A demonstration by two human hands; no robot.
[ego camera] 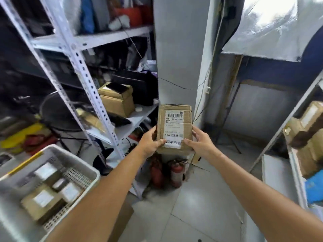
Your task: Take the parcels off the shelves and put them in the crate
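At the lower left of the frame stands the white crate (76,158). Several labelled parcels (42,199) lie inside it, blurred. Above and behind it rises the left shelf unit (76,55), made of white metal. On its lower board sits a brown cardboard box (117,102) with a dark flat thing on its top.

In the middle of the frame the left hand (150,142) grips the held parcel (174,126) at its lower left edge. The thumb lies on the front face and the other fingers are curled behind. This parcel is upright in the air between both hands, in front of a grey pillar (176,49), and its white label faces the camera. The right hand (201,142) grips the lower right edge in the same way, thumb on the front. Below the parcel, two red fire extinguishers (176,172) stand on the floor.

At the right edge of the frame is the right shelf unit (279,130), which carries more brown boxes (307,123).
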